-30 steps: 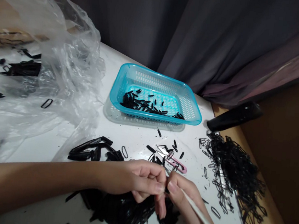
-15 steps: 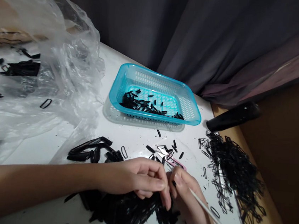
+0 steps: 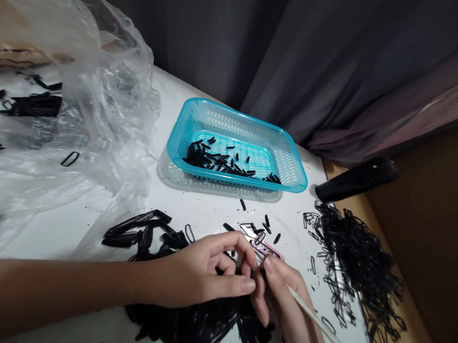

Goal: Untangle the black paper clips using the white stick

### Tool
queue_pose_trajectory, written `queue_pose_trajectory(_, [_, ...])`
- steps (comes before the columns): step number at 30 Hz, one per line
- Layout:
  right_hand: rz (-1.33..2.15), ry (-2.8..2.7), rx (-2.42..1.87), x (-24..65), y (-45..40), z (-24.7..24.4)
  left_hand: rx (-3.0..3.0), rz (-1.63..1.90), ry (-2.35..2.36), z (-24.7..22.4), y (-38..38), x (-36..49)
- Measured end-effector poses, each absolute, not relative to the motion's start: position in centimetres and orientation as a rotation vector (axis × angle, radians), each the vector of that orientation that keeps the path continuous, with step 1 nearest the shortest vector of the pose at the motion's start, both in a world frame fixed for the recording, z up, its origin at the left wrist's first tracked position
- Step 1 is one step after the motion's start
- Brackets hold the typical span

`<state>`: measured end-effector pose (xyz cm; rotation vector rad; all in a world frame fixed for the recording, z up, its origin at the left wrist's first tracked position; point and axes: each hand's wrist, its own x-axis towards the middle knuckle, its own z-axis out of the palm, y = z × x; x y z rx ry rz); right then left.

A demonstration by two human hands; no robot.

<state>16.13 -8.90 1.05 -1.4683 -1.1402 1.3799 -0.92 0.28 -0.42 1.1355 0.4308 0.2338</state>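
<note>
Low in the middle, my left hand (image 3: 210,273) has its fingers loosely curled, with the thumb apart from the index finger. Its fingertips meet those of my right hand (image 3: 294,304), which pinches a small black piece (image 3: 263,274), mostly hidden. A thin white cord or stick (image 3: 330,335) runs across my right hand towards the lower right; whether it is gripped I cannot tell. Under both hands lies a heap of black strips (image 3: 192,326). Small scissors with pink handles (image 3: 272,249) lie just beyond the fingers, among short black pieces.
A blue basket (image 3: 236,182) holding short black pieces stands at the back. Crumpled clear plastic (image 3: 114,99) covers the left side. On the right are a pile of thin black loops (image 3: 361,256) and a black cylindrical object (image 3: 354,180) near the table edge.
My left thumb and index finger have parted, and the left hand has shifted slightly, fingers reaching towards the right fingertips. My right hand has barely moved.
</note>
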Motion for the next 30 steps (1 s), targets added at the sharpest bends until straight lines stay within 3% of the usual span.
queue_pose_trajectory(10, [1.444, -1.115, -1.529, 15.2, -9.0, 0.8, 1.194, 0.309, 0.528, -1.1, -0.2, -0.7])
queue_pose_trajectory(18, [0.87, -1.016, -1.648, 16.5, -8.6, 1.2, 1.168, 0.269, 0.614, -0.9, 0.0, -0.6])
queue_pose_trajectory(30, [0.813, -1.209, -1.544, 16.5, -9.3, 2.0, 1.104, 0.251, 0.566, -0.6, 0.3, -0.4])
